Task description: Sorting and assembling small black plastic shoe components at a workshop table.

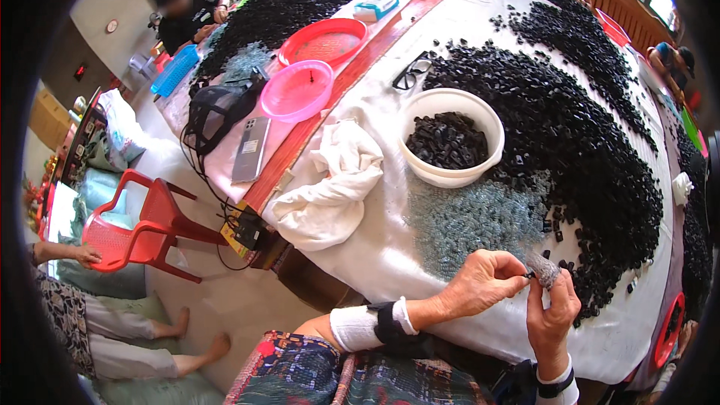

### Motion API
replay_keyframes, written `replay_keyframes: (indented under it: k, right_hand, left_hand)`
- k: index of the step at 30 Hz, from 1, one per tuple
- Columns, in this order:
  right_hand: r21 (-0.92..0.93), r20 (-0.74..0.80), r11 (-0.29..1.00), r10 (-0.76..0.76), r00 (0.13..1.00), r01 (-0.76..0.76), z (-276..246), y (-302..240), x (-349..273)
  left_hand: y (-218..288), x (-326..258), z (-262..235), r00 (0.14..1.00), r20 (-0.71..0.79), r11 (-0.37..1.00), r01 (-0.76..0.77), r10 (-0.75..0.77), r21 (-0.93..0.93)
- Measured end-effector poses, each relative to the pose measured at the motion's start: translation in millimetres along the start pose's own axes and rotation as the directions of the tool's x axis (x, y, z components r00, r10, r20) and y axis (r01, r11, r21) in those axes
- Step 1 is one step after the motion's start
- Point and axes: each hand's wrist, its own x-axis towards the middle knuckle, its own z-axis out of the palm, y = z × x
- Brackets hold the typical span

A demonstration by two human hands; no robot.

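My left hand is closed, thumb and forefinger pinched together. Its fingertips meet those of my right hand, also closed, around a small black piece that is mostly hidden. A grey, rough-looking cover wraps a finger of my right hand. Just beyond my hands lies a spread of small clear bluish pieces on the white cloth-covered table. A large heap of small black pieces curves around to the right. Behind the clear pieces stands a white bowl holding more black pieces.
A crumpled white cloth lies left of the bowl, near glasses. Past a red wooden edge are a phone, black cap, pink basin and red tray. A red chair stands left; several people sit around.
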Motion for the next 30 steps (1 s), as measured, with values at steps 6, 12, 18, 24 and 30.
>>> replay_keyframes:
  k: [6,12,18,24,30]
  right_hand:
    - [0.251,0.026,0.925,0.289,0.957,-0.286,5.4,12.1,-7.8]
    - [0.621,0.127,0.600,0.557,0.821,-0.504,12.1,3.7,0.2]
    - [0.088,-0.012,0.994,0.070,0.997,-0.069,7.4,17.4,-3.7]
    - [0.612,0.103,0.646,0.507,0.856,-0.457,11.5,19.1,-6.4]
    - [0.505,0.105,0.762,0.411,0.905,-0.405,12.0,28.5,-15.8]
  left_hand:
    - [4.0,4.5,0.1,0.997,0.032,0.996,0.070,-0.068,-0.047]
    - [3.0,6.7,-2.6,0.998,0.002,0.998,0.056,-0.056,-0.021]
    - [-4.2,8.9,-4.6,0.998,0.058,0.998,0.020,-0.024,0.068]
    - [-4.4,14.0,-4.3,0.994,0.094,0.998,0.062,-0.062,-0.001]
    - [-3.4,8.4,-2.3,0.998,0.061,0.999,0.027,-0.029,0.020]
